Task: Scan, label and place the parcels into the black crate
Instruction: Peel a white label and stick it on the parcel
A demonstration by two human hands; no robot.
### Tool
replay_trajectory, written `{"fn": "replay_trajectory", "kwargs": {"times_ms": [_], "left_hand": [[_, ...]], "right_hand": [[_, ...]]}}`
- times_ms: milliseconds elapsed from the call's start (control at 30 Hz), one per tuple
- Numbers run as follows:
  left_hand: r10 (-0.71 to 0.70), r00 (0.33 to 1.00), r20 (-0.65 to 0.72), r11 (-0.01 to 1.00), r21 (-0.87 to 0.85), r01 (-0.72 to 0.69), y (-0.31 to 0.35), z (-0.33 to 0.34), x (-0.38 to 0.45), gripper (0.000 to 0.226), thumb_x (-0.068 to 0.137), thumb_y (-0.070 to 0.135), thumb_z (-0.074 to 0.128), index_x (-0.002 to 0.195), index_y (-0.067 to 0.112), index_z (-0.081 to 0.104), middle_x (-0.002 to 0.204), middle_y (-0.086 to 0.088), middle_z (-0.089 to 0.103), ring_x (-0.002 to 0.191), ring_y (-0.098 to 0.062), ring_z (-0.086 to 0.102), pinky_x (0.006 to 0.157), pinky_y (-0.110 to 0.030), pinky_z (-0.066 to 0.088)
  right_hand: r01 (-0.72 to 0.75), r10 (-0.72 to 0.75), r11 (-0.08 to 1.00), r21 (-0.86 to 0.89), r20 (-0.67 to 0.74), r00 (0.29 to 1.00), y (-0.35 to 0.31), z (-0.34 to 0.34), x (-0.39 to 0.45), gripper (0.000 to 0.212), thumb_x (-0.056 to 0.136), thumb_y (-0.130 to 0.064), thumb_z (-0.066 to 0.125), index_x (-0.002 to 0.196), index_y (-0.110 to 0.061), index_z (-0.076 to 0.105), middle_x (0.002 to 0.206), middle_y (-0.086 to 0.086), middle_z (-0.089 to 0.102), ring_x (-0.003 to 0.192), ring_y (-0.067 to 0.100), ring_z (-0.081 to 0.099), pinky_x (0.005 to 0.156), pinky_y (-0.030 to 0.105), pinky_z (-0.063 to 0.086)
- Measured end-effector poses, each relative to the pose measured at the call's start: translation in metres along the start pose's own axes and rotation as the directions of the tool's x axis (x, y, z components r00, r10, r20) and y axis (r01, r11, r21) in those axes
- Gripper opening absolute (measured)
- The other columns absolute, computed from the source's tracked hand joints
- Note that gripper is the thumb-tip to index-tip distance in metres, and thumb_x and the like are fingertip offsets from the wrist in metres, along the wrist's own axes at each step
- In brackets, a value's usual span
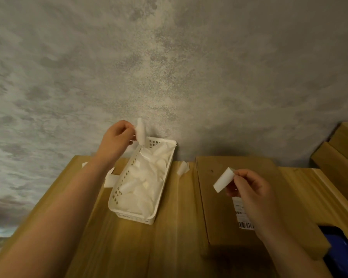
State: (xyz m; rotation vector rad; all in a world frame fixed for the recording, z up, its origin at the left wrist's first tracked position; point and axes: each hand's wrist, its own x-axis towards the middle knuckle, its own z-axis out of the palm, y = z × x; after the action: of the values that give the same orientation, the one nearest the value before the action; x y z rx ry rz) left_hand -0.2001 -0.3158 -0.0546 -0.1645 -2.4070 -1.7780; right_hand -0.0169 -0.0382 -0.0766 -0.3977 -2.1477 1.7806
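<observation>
Over the white basket [161,215], left hand [117,137] pinches backing paper [140,129]; right hand [249,189] pinches a label [222,180], parcel [239,197] looks not labelled or crated yet.

No text legible. Printed label [241,214] on top of the cardboard parcel [239,199], partly covered by the right hand [251,194]: barcode bars at its lower edge, rows of small print above, too blurred to read. White sticker [223,179] pinched in that hand: blank on visible face.
</observation>
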Motion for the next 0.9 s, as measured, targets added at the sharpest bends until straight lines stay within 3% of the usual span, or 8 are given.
{"fn": "replay_trajectory", "kwargs": {"times_ms": [100,233,333,433,600,800,900], "left_hand": [[0.051,0.994,0.102,0.947,0.31,-0.08,-0.019,0.011,0.035,0.017,0.094,0.021,0.051,0.084,0.01,0.059,0.079,-0.004,0.066,0.074,-0.022,0.062,0.072,-0.038,0.05],[0.104,0.975,0.197,0.78,0.592,-0.203,-0.038,0.025,0.058,0.017,0.095,0.026,0.049,0.081,0.017,0.054,0.071,0.001,0.06,0.068,-0.02,0.056,0.057,-0.031,0.04],[0.136,0.961,0.239,0.615,0.74,-0.271,-0.044,0.031,0.066,0.012,0.096,0.026,0.046,0.088,0.024,0.054,0.077,0.003,0.058,0.075,-0.022,0.058,0.061,-0.03,0.041],[0.119,0.96,0.255,0.538,0.796,-0.278,-0.048,0.035,0.07,0.015,0.095,0.031,0.049,0.096,0.024,0.062,0.084,0.004,0.059,0.081,-0.019,0.056,0.066,-0.03,0.044],[0.08,0.973,0.217,0.608,0.763,-0.221,-0.053,0.03,0.072,0.018,0.091,0.039,0.061,0.08,0.031,0.05,0.081,0.007,0.056,0.082,-0.019,0.057,0.067,-0.03,0.042],[0.175,0.967,0.187,0.713,0.653,-0.256,-0.036,0.016,0.062,0.011,0.097,0.025,0.053,0.094,0.019,0.062,0.09,-0.001,0.068,0.081,-0.022,0.063,0.068,-0.033,0.047],[0.24,0.948,0.21,0.759,0.568,-0.318,-0.013,0.019,0.037,0.011,0.097,0.022,0.055,0.1,0.017,0.065,0.091,0.004,0.066,0.08,-0.015,0.06,0.07,-0.028,0.044]], "right_hand": [[0.031,-0.032,0.999,-0.027,-0.012,0.999,-0.003,0.009,0.002,0.013,0.096,-0.012,0.054,0.094,-0.016,0.066,0.089,0.002,0.07,0.074,0.008,0.067,0.057,0.01,0.05],[0.059,-0.059,0.998,-0.037,-0.019,0.998,-0.004,0.017,0.002,0.016,0.095,-0.012,0.054,0.089,-0.022,0.066,0.084,-0.01,0.071,0.077,0.007,0.068,0.06,0.015,0.053],[0.06,-0.061,0.998,-0.033,-0.025,0.998,-0.004,0.022,0.001,0.016,0.095,-0.012,0.055,0.09,-0.022,0.066,0.083,-0.008,0.071,0.075,0.006,0.067,0.061,0.015,0.053],[0.057,-0.058,0.998,-0.029,-0.031,0.998,-0.003,0.025,0.001,0.015,0.095,-0.012,0.055,0.092,-0.02,0.067,0.082,-0.007,0.071,0.075,0.006,0.067,0.062,0.013,0.052],[0.05,-0.051,0.998,-0.037,-0.035,0.998,-0.005,0.024,-0.002,0.016,0.096,-0.012,0.054,0.09,-0.021,0.066,0.08,-0.005,0.07,0.071,0.002,0.066,0.061,0.01,0.05],[0.036,-0.04,0.998,-0.051,-0.063,0.997,-0.005,0.017,-0.006,0.016,0.095,-0.011,0.055,0.089,-0.021,0.066,0.083,-0.006,0.071,0.074,0.003,0.067,0.058,0.01,0.05],[0.021,-0.023,0.999,-0.031,-0.059,0.998,-0.006,0.008,-0.007,0.013,0.096,-0.014,0.054,0.094,-0.02,0.066,0.089,-0.003,0.07,0.076,0.004,0.067,0.057,0.009,0.049]]}}
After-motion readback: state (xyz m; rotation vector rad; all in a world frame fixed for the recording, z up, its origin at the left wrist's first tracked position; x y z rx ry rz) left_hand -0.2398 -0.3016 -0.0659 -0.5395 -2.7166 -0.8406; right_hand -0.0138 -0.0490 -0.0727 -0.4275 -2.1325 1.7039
